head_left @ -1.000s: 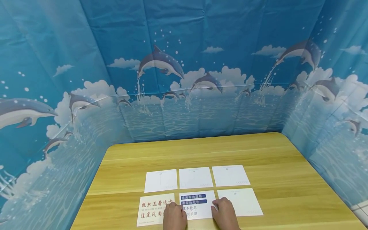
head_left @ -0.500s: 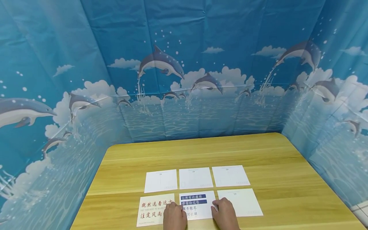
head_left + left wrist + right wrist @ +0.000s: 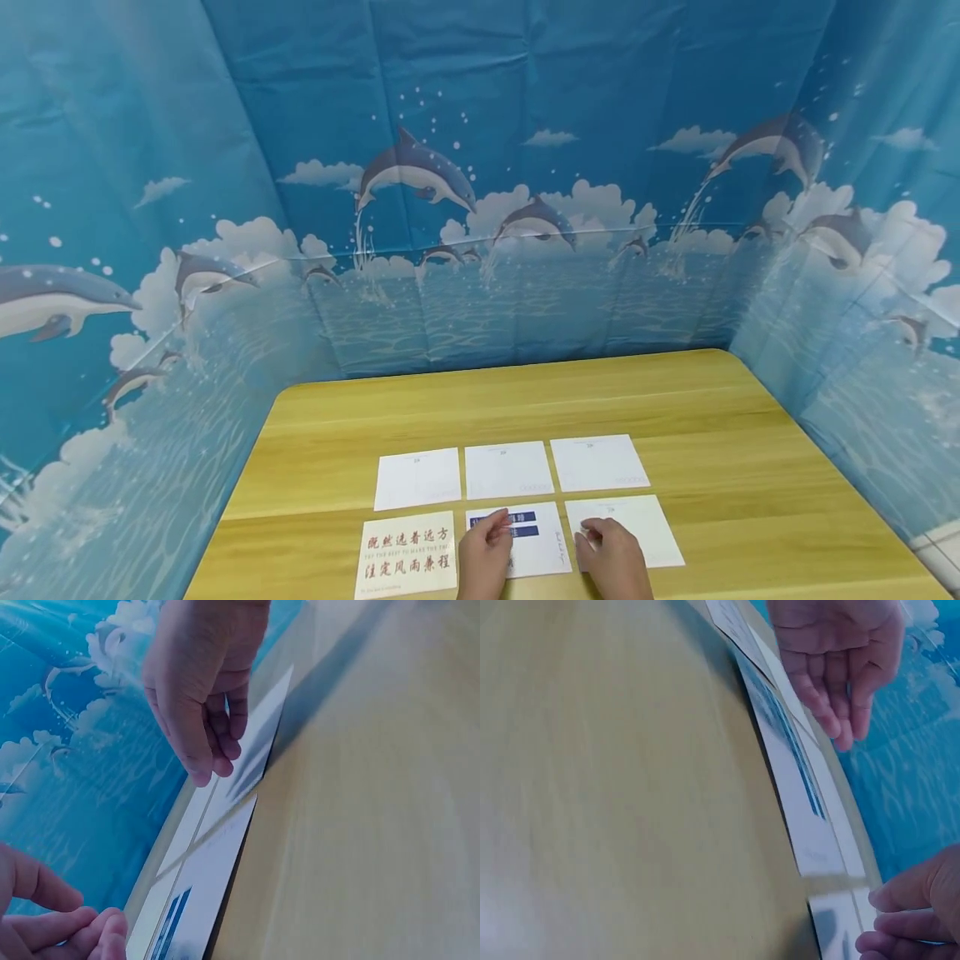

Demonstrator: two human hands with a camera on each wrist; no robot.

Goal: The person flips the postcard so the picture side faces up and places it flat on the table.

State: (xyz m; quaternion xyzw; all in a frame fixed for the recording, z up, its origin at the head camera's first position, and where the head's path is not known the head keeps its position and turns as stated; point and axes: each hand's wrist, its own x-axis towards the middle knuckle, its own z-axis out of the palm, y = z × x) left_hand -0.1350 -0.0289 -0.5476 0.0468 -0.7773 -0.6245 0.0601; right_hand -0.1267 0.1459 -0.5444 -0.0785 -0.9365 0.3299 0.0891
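Note:
My left hand (image 3: 485, 552) hovers over the front middle card (image 3: 540, 552), a white card with two dark blue bars and Chinese text, partly hidden by the hand. Its fingers are loosely bent and hold nothing; the left wrist view shows a gap below those fingers (image 3: 71, 926). My right hand (image 3: 613, 557) hangs over the left part of the front right card (image 3: 651, 529), cream and nearly blank. Thumb and fingers are loosely bent there, too, with nothing between them. Left of both hands lies a cream card with red Chinese writing (image 3: 408, 552), now fully visible.
Behind the front cards, three white cards form a back row: left (image 3: 417, 479), middle (image 3: 508, 469) and right (image 3: 598, 463). All lie flat on the wooden table (image 3: 712, 417). A blue dolphin-print curtain (image 3: 480, 308) stands along the table's far edge and sides.
Both hands have lifted off the middle card's side edges and shifted right. The left hand has uncovered the red-text card and now covers part of the blue-barred one. The cards keep their places.

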